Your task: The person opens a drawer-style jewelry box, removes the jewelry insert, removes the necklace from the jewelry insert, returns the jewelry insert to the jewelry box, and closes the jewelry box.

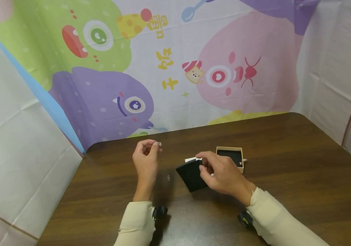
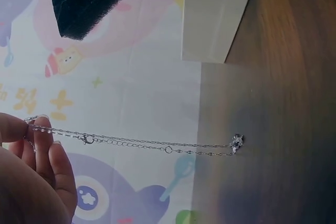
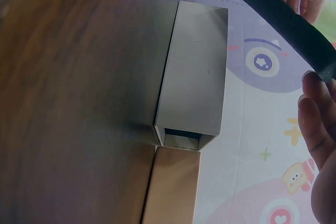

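My left hand [image 1: 145, 160] pinches a thin silver jewellery chain [image 2: 131, 143] between thumb and fingers, held up above the table. It hangs doubled, with a lobster clasp near the fingertips and a sparkling charm [image 2: 237, 141] at its lowest point. To the right, my right hand [image 1: 226, 174] grips a flat black pad [image 1: 191, 176] by its edge, tilted and lifted off the table. Its surface looks soft, like velvet or foam. The pad and right hand hide most of a white box sleeve [image 3: 194, 72] in the head view.
A tan box tray [image 1: 229, 148] with a black inside stands behind the right hand, a small tab at its right side. In the right wrist view, the sleeve's open end faces the tray. A cartoon-printed cloth [image 1: 175, 112] hangs along the back edge of the brown table [image 1: 101, 205].
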{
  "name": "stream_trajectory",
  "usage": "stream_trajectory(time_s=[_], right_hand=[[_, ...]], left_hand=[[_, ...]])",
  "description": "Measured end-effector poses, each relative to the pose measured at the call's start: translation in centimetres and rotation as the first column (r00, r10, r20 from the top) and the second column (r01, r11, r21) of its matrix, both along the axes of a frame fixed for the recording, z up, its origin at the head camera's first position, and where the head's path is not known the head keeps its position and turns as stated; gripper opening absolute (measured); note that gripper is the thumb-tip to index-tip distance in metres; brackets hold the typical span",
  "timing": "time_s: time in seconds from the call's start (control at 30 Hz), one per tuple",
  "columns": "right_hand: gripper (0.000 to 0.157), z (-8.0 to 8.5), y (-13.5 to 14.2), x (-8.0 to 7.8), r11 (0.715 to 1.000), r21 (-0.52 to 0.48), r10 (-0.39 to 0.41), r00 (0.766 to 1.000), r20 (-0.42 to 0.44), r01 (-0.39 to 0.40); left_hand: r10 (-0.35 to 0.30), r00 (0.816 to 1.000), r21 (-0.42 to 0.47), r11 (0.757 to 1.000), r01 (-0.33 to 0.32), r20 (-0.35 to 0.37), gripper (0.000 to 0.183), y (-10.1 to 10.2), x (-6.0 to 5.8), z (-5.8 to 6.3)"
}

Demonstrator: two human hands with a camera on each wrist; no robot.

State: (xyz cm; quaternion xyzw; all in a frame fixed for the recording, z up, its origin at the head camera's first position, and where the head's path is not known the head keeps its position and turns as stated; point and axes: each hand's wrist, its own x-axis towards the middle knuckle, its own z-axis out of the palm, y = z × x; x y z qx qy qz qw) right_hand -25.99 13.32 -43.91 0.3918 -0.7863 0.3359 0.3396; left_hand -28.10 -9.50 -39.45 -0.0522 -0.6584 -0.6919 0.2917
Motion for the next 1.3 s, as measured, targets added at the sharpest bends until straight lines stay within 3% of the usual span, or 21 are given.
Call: stream_trajectory(time_s=[0.33, 0.57, 0.83, 1.3], right_hand=[[0.029, -0.1, 0.0, -0.1, 1.000, 0.002, -0.006, 1.000, 0.004, 0.006], [0.029, -0.1, 0.0, -0.1, 1.000, 0.004, -0.011, 1.000, 0.005, 0.011], [0.030, -0.1, 0.0, -0.1, 1.000, -0.005, 0.006, 1.000, 0.000, -0.006], [0.029, 0.1, 0.0, 0.2, 1.000, 0.007, -0.008, 0.999, 0.035, 0.008]], left_hand=[[0.013, 0.999, -0.043, 0.999, -0.011, 0.041, 0.007, 0.1, 0.0, -0.3], [0.012, 0.997, -0.073, 0.997, -0.007, 0.070, 0.006, -0.4, -2.0, -2.8], [0.011, 0.996, -0.067, 0.998, -0.005, 0.086, 0.005, -0.5, -2.3, -3.5], [0.045, 0.970, -0.207, 0.978, 0.005, 0.238, 0.006, -0.5, -2.3, -4.2]])
